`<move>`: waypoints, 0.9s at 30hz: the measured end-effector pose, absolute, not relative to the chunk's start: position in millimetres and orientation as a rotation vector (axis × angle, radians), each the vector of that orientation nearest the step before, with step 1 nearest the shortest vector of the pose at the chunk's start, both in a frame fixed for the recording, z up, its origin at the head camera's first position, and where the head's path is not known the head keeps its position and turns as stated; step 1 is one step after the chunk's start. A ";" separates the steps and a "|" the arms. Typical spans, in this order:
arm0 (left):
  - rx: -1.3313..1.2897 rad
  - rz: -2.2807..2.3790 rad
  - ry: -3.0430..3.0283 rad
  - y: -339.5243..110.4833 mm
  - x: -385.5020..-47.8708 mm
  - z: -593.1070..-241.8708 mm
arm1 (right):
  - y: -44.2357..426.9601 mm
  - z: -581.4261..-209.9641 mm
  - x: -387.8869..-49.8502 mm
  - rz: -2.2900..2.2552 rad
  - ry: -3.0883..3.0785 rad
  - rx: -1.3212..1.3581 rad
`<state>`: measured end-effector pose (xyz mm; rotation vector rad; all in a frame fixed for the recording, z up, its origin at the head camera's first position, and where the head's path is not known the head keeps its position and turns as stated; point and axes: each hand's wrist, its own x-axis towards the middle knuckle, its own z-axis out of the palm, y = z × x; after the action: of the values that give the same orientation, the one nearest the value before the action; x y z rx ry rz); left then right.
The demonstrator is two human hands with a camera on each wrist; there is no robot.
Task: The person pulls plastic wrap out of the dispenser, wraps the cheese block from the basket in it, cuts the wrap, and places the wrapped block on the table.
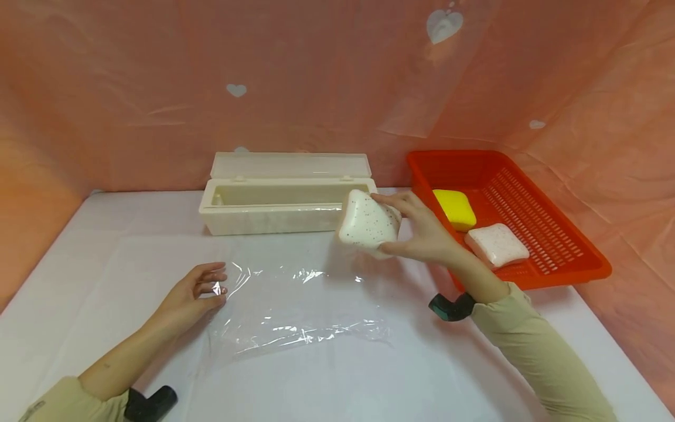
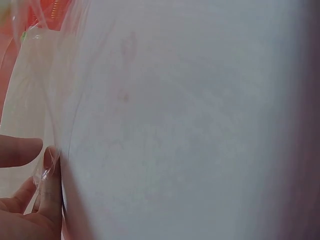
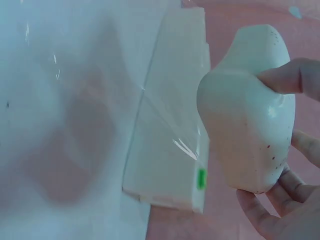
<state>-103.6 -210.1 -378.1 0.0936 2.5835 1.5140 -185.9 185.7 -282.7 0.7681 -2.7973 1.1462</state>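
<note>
With the left hand [image 1: 191, 298] at the clear plastic's [image 1: 311, 308] edge, whether pinching I cannot tell, the right hand [image 1: 425, 232] grips a speckled block [image 1: 366, 220] midair, not yet set down, leaving white [image 1: 498, 243] and yellow blocks [image 1: 456, 210] in the red basket [image 1: 596, 271].

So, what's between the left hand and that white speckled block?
In the head view, glossy clear plastic lies there on the white tabletop, stretching from the left hand toward the speckled block held in the right hand.

Glare streaks the clear plastic [image 1: 306, 335]; soft shadows darken the table [image 1: 132, 264]
</note>
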 end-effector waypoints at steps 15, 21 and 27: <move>0.146 1.515 2.605 -209.9 -105.0 -380.0 | 136.9 -309.5 -188.7 1.183 -2.821 1.002; 0.139 1.525 2.601 -209.4 -102.9 -377.6 | 121.3 -318.4 -188.9 1.183 -2.825 1.090; 0.150 1.543 2.595 -208.8 -102.0 -375.7 | 109.8 -326.2 -189.0 1.159 -2.853 1.170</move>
<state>-102.0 -208.8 -375.7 0.1499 2.5953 1.5431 -189.0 109.8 -326.2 1.1703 -2.8527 1.1592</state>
